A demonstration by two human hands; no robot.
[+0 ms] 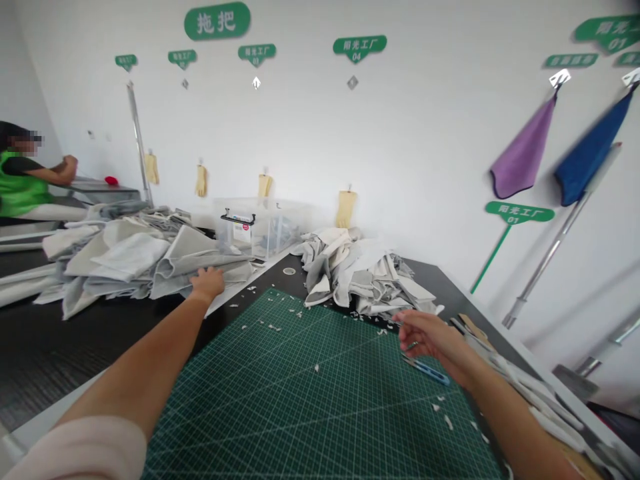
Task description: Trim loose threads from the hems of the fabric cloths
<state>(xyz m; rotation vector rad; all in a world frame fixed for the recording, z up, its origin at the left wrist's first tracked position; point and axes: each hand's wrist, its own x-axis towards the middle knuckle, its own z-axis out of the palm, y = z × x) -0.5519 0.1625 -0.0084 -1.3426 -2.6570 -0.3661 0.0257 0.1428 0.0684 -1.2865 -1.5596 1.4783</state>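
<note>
My left hand (207, 283) reaches forward to the right end of a large heap of grey and off-white cloth pieces (131, 255). Its fingers are bent onto the edge of a grey cloth (234, 272), partly hiding their tips. Over the right side of a green cutting mat (300, 407), my right hand (425, 337) hovers with loosely curled fingers, apart and holding nothing visible. Just below it, blue-handled thread snips (429, 371) lie on the mat. Beyond that hand is a second heap of grey and white cloth pieces (367, 270).
A clear plastic bin (270, 233) stands against the wall between the heaps. White scraps (317, 368) dot the mat. Cloth strips (530, 387) lie along the right edge. Yellow gloves (346, 208), purple cloth (525, 150) and blue cloth (593, 153) hang there. A person in green (23, 183) sits far left.
</note>
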